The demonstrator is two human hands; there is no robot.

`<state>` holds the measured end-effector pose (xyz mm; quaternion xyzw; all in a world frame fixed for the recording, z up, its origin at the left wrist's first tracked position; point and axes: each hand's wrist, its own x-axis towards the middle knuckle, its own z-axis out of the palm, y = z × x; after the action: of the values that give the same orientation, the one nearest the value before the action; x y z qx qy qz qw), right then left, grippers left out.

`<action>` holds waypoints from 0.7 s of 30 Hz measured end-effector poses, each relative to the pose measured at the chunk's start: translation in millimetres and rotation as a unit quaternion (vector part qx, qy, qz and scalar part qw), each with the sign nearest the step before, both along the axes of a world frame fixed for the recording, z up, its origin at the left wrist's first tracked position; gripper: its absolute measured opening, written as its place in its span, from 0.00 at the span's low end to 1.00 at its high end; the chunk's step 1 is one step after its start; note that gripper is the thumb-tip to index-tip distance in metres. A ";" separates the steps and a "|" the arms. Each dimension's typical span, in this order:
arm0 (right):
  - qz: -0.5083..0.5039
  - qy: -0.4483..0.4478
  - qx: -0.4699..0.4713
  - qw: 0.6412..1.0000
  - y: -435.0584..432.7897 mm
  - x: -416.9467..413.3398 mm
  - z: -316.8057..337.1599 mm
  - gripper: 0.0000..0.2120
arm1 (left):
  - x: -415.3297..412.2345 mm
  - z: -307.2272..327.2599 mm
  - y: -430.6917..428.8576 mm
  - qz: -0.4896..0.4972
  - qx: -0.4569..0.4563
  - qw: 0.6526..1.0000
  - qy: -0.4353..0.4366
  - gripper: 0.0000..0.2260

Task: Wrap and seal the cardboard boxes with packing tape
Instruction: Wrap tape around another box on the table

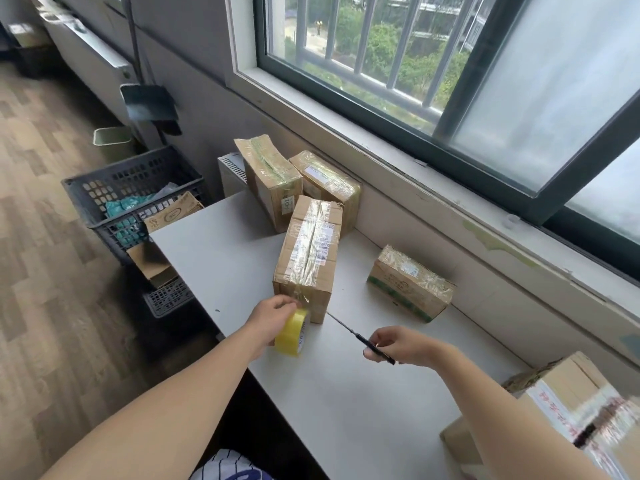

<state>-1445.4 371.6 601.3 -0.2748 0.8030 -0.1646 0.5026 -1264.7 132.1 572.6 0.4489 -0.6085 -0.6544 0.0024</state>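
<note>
A long cardboard box (308, 251) lies on the white table (363, 393), with clear tape running along its top and over its near end. My left hand (273, 313) holds a yellow tape roll (292, 334) against that near end, where a strip of tape still joins roll and box. My right hand (398, 344) grips a black-handled knife (360, 336) whose thin blade points toward the strip. Two taped boxes (270, 181) (329, 181) stand behind the long box. Another taped box (410, 284) lies to its right.
A larger box (571, 410) with red-printed tape sits at the table's near right corner. A dark plastic crate (135, 199) holding cardboard and bags stands left of the table, above a second crate. The wall and window sill (485, 209) run along the table's far side.
</note>
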 end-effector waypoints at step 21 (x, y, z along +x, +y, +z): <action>0.104 0.022 0.052 0.993 -69.0 -22.6 30.9 0.22 | 8.0 -17.1 -0.6 0.035 0.018 0.999 0.012 0.04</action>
<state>-1468.0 302.5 632.2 -0.3341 0.7884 -0.0629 0.5126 -1256.7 131.4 555.5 0.4618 -0.5804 -0.6703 0.0240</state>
